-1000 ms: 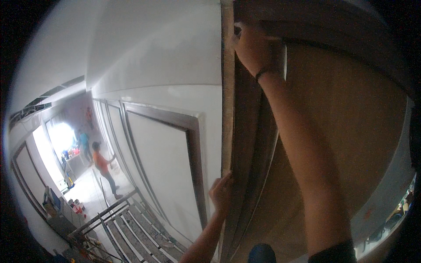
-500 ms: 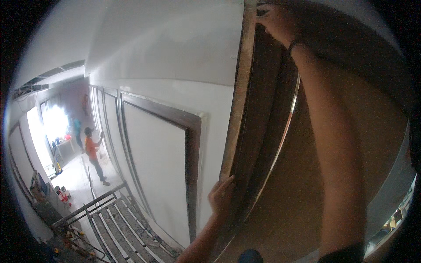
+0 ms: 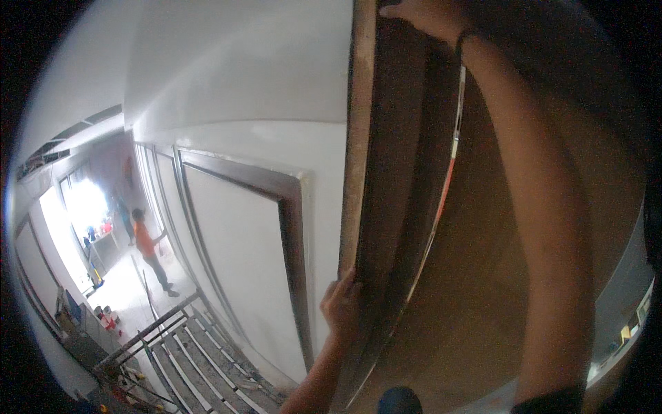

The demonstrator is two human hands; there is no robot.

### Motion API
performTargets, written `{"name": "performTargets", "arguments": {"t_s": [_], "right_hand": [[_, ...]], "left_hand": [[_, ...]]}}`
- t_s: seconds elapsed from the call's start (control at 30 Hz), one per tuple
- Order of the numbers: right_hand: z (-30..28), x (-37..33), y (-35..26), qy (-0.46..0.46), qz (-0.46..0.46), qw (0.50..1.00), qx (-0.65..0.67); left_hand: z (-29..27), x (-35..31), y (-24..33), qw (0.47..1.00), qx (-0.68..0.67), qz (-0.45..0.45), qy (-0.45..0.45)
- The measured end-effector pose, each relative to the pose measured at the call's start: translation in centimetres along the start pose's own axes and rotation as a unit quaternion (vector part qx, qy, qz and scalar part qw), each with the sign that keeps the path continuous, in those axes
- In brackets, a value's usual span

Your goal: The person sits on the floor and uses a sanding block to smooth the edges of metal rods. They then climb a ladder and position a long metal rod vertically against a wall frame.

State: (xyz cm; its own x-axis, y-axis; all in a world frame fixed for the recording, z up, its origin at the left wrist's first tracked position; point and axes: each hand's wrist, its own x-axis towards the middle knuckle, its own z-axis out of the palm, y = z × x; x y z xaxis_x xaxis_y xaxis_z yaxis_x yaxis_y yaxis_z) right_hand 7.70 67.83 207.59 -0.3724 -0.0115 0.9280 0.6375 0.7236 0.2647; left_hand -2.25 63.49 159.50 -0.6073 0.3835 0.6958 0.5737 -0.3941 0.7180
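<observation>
A dark brown door frame (image 3: 393,165) stands upright in front of me, with a lighter bare-wood strip (image 3: 357,145) along its left edge. My left hand (image 3: 340,303) is closed round that edge at the strip's lower end, fingertips on the wood. High up at the picture's top edge, my right hand (image 3: 434,17) reaches to the frame beside the strip. One of its digits points left toward the wood; the others are bent or cut off, and whatever they hold is hidden. A dark band circles the right wrist.
A large brown panel (image 3: 476,276) fills the right side, behind my right forearm. On the left is a white wall with a dark-trimmed panel (image 3: 293,207). Below lies a slatted metal scaffold platform (image 3: 186,352). A person in an orange top (image 3: 145,241) stands farther down the bright room.
The view has shifted, so the frame and wall sit farther left. My left hand stays on the strip's lower end. My right hand now shows higher, at the picture's top edge.
</observation>
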Motion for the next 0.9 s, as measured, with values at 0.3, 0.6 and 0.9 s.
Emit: {"name": "performTargets", "arguments": {"t_s": [0.3, 0.6, 0.9], "right_hand": [[1.8, 0.1, 1.0, 0.041, -0.017, 0.999, -0.013], [2.1, -0.1, 1.3, 0.029, -0.020, 0.999, 0.010], [2.5, 0.2, 1.2, 0.045, -0.013, 0.999, 0.017]], "left_hand": [[0.8, 0.1, -3.2, 0.993, 0.021, 0.099, 0.059], [0.8, 0.1, -3.2, 0.994, 0.025, 0.091, 0.062], [0.1, 9.9, 6.1, 0.964, 0.080, 0.235, 0.097]]}}
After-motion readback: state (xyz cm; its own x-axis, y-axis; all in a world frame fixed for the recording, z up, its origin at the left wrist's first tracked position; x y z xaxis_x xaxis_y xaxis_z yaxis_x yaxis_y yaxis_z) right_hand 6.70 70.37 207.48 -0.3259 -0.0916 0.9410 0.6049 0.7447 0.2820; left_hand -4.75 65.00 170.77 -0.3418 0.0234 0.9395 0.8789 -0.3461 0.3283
